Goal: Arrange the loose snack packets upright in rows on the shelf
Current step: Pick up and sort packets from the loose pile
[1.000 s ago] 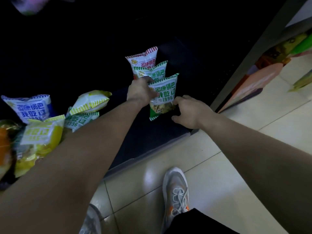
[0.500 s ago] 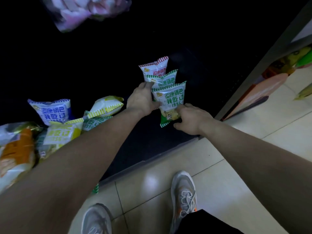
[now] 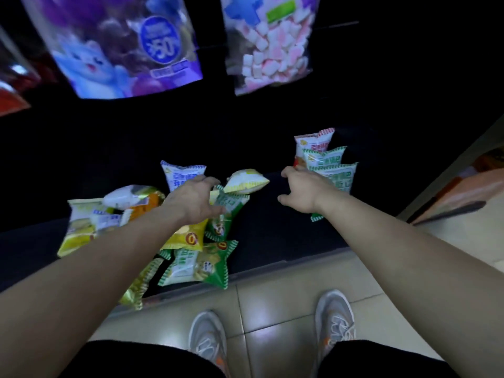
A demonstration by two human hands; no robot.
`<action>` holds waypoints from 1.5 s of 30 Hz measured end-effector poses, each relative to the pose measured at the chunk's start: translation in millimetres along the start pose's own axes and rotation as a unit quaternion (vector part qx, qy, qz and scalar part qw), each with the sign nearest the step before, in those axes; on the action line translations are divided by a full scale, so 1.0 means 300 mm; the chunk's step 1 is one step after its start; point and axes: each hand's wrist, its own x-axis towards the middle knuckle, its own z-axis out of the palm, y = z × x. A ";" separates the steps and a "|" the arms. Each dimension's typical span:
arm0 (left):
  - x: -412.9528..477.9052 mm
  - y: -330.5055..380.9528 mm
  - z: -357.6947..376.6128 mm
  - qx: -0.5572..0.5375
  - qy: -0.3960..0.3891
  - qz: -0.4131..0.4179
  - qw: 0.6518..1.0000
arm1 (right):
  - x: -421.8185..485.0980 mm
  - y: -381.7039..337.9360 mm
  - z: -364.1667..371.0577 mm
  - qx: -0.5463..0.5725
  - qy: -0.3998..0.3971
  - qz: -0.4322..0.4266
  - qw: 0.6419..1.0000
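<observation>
Three snack packets stand upright in a row at the right of the dark shelf: a red one at the back, a green one, and another green one in front. My right hand hovers just left of the front packet, fingers loosely curled, holding nothing. A loose pile lies to the left: a blue packet, a yellow-striped one, a green one, a yellow one and a flat green one. My left hand reaches over the pile, fingers spread above the green packet.
More yellow and orange packets lie at the pile's left end. A purple bag and a marshmallow bag hang above. The shelf's front edge meets the tiled floor, where my shoes stand. An orange display sits at the right.
Both hands have let go of the front green packet in the row. My left hand has swung left over the loose pile. The view has tilted up.
</observation>
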 end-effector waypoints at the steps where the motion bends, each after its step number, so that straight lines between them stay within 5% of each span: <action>1: -0.025 -0.040 0.009 -0.006 -0.010 -0.011 1.000 | 0.010 -0.032 0.019 -0.006 -0.008 -0.007 1.000; 8: -0.100 -0.243 0.068 0.000 -0.046 -0.044 0.998 | 0.156 -0.186 0.161 -0.038 -0.047 -0.051 0.997; 19: 0.046 -0.293 0.184 -0.139 0.044 -0.097 0.985 | 0.516 -0.148 0.341 -0.096 -0.041 -0.066 0.992; 26: 0.072 -0.258 0.226 -0.136 0.025 -0.095 0.986 | 0.578 -0.136 0.394 -0.107 0.055 -0.066 0.990; 33: 0.050 -0.208 0.168 -0.136 0.019 -0.074 0.988 | 0.489 -0.118 0.181 -0.032 0.089 -0.062 0.994; 45: -0.045 -0.055 -0.022 -0.336 0.069 0.016 0.939 | 0.093 -0.116 -0.059 0.256 -0.029 -0.079 0.963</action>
